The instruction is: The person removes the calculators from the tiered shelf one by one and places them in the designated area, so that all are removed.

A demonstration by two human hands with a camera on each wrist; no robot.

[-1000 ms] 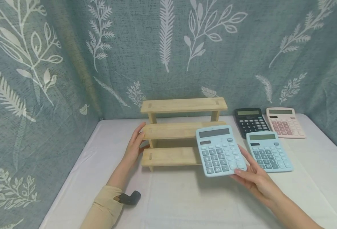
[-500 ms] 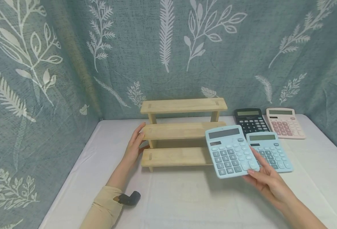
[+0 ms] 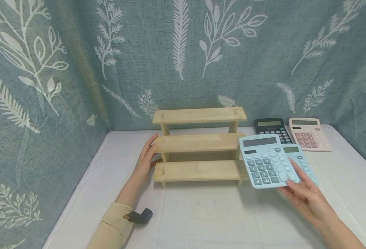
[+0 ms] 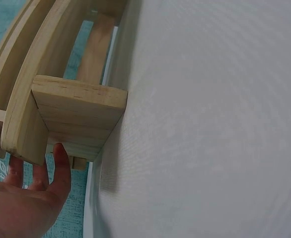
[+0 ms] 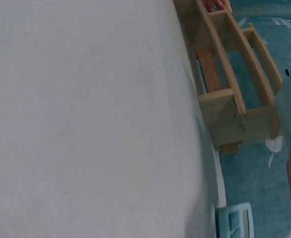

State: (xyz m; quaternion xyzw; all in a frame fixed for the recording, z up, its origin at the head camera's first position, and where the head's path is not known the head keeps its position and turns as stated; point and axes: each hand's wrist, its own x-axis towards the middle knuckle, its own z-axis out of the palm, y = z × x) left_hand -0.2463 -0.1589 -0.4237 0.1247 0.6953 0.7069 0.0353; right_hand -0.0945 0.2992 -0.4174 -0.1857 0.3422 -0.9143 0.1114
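Note:
My right hand [image 3: 309,199] grips a light blue calculator [image 3: 265,160] by its lower right corner, thumb on the front. The calculator is raised and tilted, its keys facing the head camera, and overlaps a second light blue calculator [image 3: 301,159] lying on the table. In the right wrist view only the edge of the held calculator [image 5: 290,94] shows. My left hand [image 3: 145,159] touches the left end of a three-step wooden display rack [image 3: 198,143]. The left wrist view shows its fingers [image 4: 61,173] extended at the ends of the boards.
A black calculator [image 3: 270,124] and a pink calculator [image 3: 310,135] lie at the back right of the white-covered table [image 3: 195,218]. A patterned teal curtain [image 3: 158,62] hangs behind the rack. A black strap end [image 3: 142,216] sticks out from the left sleeve.
My right hand has carried the light blue calculator to the right, away from the rack's front and over the second blue one. The left hand stays where it was.

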